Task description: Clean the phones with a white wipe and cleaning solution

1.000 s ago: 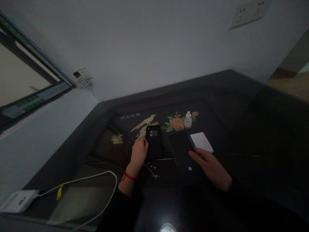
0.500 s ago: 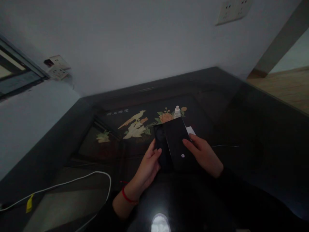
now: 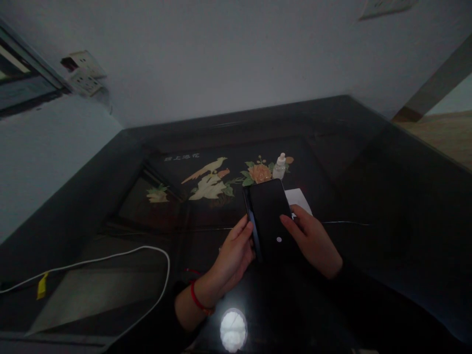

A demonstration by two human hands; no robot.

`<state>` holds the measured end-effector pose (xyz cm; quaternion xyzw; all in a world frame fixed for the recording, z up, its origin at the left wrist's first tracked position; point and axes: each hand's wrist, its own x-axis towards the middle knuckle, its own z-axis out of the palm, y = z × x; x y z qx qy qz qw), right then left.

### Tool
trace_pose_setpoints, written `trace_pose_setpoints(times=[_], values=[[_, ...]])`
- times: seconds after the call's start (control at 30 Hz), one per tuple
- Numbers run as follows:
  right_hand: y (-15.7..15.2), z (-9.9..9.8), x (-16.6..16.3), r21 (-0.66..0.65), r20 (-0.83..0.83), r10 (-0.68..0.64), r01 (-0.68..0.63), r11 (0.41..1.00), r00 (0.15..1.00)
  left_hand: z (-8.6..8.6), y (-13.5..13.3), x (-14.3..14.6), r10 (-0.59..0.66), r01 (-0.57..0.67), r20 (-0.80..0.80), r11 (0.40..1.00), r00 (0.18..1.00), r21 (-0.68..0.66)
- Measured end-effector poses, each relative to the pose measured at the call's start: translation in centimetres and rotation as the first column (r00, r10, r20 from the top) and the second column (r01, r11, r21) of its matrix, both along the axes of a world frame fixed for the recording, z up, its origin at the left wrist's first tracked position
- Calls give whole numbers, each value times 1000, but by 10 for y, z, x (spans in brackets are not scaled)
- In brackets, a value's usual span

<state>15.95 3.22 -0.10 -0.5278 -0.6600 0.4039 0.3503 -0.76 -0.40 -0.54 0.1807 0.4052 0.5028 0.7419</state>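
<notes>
My right hand (image 3: 309, 236) grips a black phone (image 3: 271, 211) by its right edge, thumb on the front. A small pale fingerprint mark glows low on its dark screen. My left hand (image 3: 236, 250) is closed on a dark flat piece (image 3: 254, 233) that looks like a phone case, lying along the phone's left side and mostly hidden behind it. Whether the phone sits inside this piece I cannot tell. A white card or paper (image 3: 299, 199) shows on the table past the phone's right edge. Just beyond the phone stands a small clear bottle (image 3: 279, 168) with a white top.
The glossy black table (image 3: 332, 162) carries a bird-and-flower picture (image 3: 210, 188). A white cable (image 3: 147, 247) with a yellow tag (image 3: 42, 286) loops across the left side. Behind are a wall (image 3: 221, 59) and sockets (image 3: 85, 73). A bright round reflection lies near the front.
The phone and the dark piece have come together, so the phone now covers most of it. My left hand has moved slightly right relative to the phone. The view has shifted, revealing more white paper.
</notes>
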Motion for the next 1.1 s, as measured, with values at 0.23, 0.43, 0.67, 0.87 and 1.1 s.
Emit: trace_pose_setpoints(times=[0.23,0.43,0.67,0.87,1.1], values=[[0,-3,-2,63,83,26,-31,998,996,4,0,-1,-26,26,13,999,1000,-18],[-6,-9,-11,79,157,-18,6,997,987,2,-4,7,10,-11,46,1000,999,22],[-15,-5,-25,166,152,-93,67,984,984,1,-10,15,22,-25,44,996,999,88],[-12,3,-16,256,279,-69,-5,967,958,2,-7,16,86,-89,45,993,995,72],[-8,6,-11,196,481,5,-113,974,877,-2,-6,13,126,-121,-27,983,992,135]])
